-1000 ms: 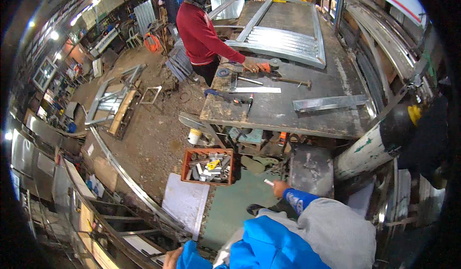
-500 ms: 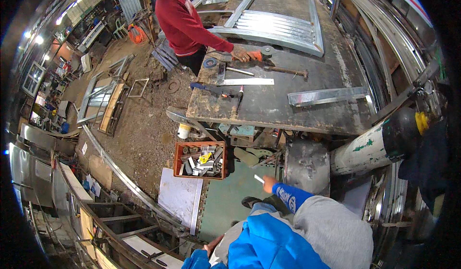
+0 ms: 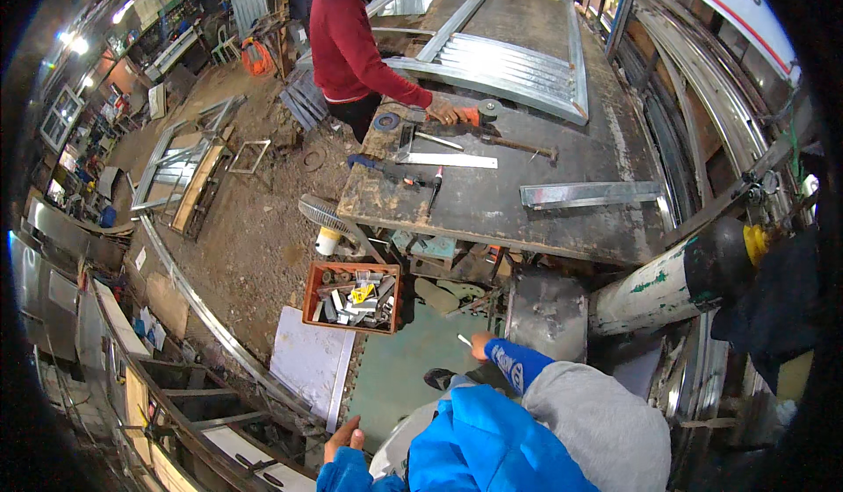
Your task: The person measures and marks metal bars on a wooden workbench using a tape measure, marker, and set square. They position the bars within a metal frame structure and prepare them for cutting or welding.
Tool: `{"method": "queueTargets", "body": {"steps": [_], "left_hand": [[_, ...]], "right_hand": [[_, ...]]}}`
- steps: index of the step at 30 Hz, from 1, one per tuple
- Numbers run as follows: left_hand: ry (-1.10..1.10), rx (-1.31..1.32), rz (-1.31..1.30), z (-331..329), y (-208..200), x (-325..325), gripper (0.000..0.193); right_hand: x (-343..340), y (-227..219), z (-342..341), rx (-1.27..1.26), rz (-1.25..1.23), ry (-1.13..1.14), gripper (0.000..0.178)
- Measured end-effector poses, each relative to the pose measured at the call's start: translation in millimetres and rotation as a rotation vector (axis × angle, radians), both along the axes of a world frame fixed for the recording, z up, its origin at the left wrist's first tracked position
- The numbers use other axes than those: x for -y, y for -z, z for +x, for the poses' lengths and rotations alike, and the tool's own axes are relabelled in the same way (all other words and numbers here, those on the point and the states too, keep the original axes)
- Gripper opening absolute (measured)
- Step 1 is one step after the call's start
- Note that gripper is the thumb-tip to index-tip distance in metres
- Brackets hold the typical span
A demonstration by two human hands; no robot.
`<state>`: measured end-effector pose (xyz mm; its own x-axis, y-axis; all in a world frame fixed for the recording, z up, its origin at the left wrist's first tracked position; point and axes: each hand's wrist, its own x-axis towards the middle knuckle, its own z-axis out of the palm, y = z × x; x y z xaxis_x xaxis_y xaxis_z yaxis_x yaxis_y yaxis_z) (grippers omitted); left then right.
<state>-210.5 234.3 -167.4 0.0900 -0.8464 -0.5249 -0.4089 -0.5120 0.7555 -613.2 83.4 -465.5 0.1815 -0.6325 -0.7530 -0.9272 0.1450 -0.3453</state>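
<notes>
Cluttered metal workshop, worn dark bench (image 3: 500, 198) ahead; small white stick (image 3: 463, 339) sits short of it, above the green floor sheet (image 3: 382, 382), fingers of the right hand (image 3: 480, 344) closed around its near end, left hand (image 3: 342, 439) with fingers loose and parted, no object visible. Stick reads as light, stiff, maybe brittle and a bit slick, so a gentle mid-length pinch should suit. Lettering on white sign (image 3: 746, 9) and blue right sleeve (image 3: 516, 363); stick too small to tell any marking.
</notes>
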Motion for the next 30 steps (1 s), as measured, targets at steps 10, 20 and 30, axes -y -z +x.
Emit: {"method": "queueTargets", "body": {"steps": [10,20,30], "left_hand": [[0.005,-0.018,0.173,-1,121,-103,0.049],[0.078,0.11,0.242,-11,115,-88,0.047],[0.176,0.209,0.176,-20,91,-26,0.046]], "right_hand": [[-26,11,-12,0.0,-0.033,-0.222,0.029],[-8,-1,-23,0.299,-0.497,0.43,0.041],[117,-64,-121,0.296,-1.365,0.94,0.02]]}}
